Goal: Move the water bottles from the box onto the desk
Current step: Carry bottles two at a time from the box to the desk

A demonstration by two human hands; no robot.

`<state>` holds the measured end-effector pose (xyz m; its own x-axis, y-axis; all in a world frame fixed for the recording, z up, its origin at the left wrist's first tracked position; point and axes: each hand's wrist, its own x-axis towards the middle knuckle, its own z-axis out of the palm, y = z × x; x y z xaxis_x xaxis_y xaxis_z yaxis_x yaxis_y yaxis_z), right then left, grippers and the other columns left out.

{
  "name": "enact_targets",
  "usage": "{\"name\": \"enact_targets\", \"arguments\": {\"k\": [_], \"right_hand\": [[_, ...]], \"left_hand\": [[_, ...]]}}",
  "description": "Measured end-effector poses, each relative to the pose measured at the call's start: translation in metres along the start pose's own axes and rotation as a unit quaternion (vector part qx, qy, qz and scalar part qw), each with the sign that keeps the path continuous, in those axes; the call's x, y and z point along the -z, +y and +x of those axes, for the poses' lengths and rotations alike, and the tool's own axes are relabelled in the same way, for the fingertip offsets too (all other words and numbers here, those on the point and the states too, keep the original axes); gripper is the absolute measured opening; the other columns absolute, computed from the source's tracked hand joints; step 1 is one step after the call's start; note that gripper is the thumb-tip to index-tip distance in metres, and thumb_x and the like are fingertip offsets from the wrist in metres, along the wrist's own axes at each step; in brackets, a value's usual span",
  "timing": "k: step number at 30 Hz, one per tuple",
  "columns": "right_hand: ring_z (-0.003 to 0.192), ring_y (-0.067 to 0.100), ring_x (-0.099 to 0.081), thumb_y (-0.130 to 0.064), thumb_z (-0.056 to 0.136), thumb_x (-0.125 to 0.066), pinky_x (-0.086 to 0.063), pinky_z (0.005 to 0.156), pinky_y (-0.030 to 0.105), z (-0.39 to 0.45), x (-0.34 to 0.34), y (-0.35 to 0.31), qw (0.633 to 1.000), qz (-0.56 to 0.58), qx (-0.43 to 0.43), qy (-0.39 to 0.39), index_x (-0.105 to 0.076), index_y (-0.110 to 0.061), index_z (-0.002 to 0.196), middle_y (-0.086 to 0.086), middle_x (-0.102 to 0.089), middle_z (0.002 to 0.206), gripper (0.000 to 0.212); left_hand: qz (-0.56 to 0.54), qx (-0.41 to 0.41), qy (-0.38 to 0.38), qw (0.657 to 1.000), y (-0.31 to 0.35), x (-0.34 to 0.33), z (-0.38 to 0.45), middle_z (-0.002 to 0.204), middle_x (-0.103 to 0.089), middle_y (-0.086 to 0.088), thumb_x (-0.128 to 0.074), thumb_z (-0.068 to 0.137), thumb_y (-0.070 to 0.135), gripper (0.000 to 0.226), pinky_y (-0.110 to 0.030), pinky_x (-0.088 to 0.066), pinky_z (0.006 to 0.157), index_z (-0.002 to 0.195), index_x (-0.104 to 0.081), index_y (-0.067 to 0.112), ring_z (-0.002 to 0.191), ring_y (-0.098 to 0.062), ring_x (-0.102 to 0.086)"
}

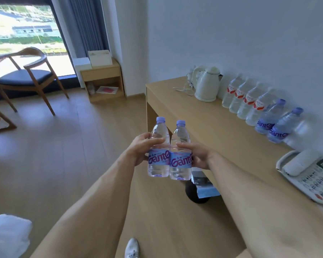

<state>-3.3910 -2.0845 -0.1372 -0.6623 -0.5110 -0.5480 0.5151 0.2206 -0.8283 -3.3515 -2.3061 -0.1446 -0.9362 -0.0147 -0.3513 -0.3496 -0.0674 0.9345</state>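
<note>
I hold two clear water bottles with purple caps and blue-purple labels upright, side by side, in the air left of the desk's front edge. My left hand grips the left bottle. My right hand grips the right bottle. The wooden desk runs along the wall on the right. On it stands a row of several bottles: red-labelled ones and two purple-labelled ones at the near end. No box is in view.
A white kettle with its cord stands at the desk's far end. A white telephone lies at the near right. A black bin sits under the desk. A wooden chair and a small nightstand stand by the window.
</note>
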Motion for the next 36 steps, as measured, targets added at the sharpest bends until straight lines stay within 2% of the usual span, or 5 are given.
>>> {"name": "enact_targets", "arguments": {"k": [4, 13, 16, 32, 36], "right_hand": [[0.081, 0.022, -0.074, -0.034, 0.094, -0.061, -0.058, 0.061, 0.031, 0.054, -0.009, -0.041, 0.999, 0.036, 0.004, 0.010, -0.057, -0.008, 0.135, 0.012, -0.075, 0.101, 0.048], [0.102, 0.029, -0.070, -0.034, 0.091, -0.067, -0.058, 0.083, 0.041, 0.138, -0.010, -0.105, 0.993, 0.016, 0.050, 0.108, -0.063, -0.012, 0.129, 0.015, -0.072, 0.116, 0.044], [0.111, 0.033, -0.067, -0.034, 0.090, -0.068, -0.054, 0.094, 0.046, 0.154, 0.007, -0.117, 0.989, 0.017, 0.055, 0.138, -0.064, -0.014, 0.127, 0.014, -0.072, 0.116, 0.042], [0.113, 0.035, -0.065, -0.032, 0.089, -0.070, -0.050, 0.095, 0.046, 0.178, 0.198, -0.140, 0.944, 0.122, 0.104, 0.289, -0.064, -0.008, 0.126, 0.018, -0.069, 0.120, 0.044], [0.101, 0.025, -0.066, -0.029, 0.090, -0.070, -0.047, 0.086, 0.039, 0.165, 0.238, -0.142, 0.923, 0.144, 0.117, 0.338, -0.064, -0.004, 0.125, 0.012, -0.070, 0.111, 0.043]], "left_hand": [[0.004, -0.005, -0.024, 1.000, 0.033, 0.044, 0.053, 0.103, -0.074, -0.010, -0.081, 0.081, 0.023, 0.040, -0.036, -0.058, 0.065, 0.118, -0.066, 0.016, 0.087, -0.025, -0.074], [0.034, -0.003, -0.063, 0.997, 0.088, 0.097, 0.151, 0.111, -0.073, -0.016, -0.079, 0.084, 0.025, 0.039, -0.053, -0.059, 0.081, 0.119, -0.066, 0.013, 0.094, -0.032, -0.072], [0.017, -0.002, -0.079, 0.997, 0.099, 0.091, 0.185, 0.096, -0.074, -0.012, -0.079, 0.084, 0.018, 0.035, -0.039, -0.061, 0.062, 0.114, -0.066, 0.009, 0.078, -0.024, -0.075], [0.119, -0.002, -0.206, 0.971, 0.157, -0.080, 0.379, 0.116, -0.068, -0.015, -0.081, 0.079, 0.013, 0.049, -0.054, -0.057, 0.085, 0.122, -0.059, 0.012, 0.103, -0.036, -0.070], [0.130, -0.004, -0.257, 0.958, 0.167, -0.131, 0.411, 0.111, -0.064, -0.019, -0.082, 0.078, 0.011, 0.045, -0.044, -0.056, 0.076, 0.119, -0.062, 0.011, 0.092, -0.029, -0.069]]}}
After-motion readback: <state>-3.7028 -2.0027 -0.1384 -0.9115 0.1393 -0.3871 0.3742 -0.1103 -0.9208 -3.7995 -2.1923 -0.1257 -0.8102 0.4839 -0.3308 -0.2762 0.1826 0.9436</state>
